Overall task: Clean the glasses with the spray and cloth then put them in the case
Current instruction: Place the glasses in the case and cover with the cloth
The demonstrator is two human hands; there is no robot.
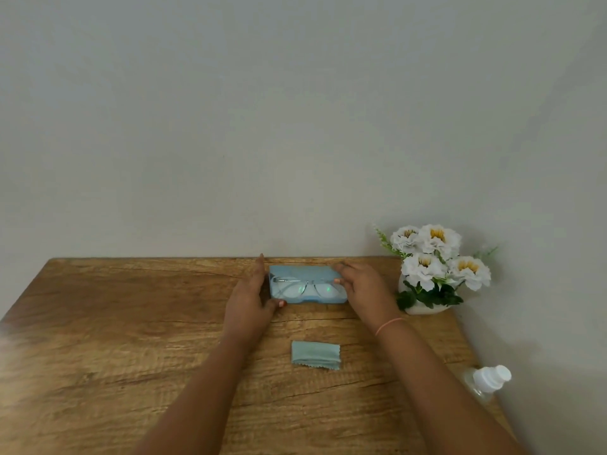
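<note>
A light blue glasses case lies open at the far edge of the wooden table. Clear-framed glasses lie folded inside it. My left hand rests against the case's left end, fingers straight along its side and thumb at the front corner. My right hand grips the right end, its fingers curled over the lid's corner and the thumb at the inner edge. A folded pale green cloth lies on the table nearer to me. The clear spray bottle with a white cap stands at the right edge.
A white pot of white artificial flowers stands just right of the case, close to my right wrist. A plain wall rises directly behind the table's far edge.
</note>
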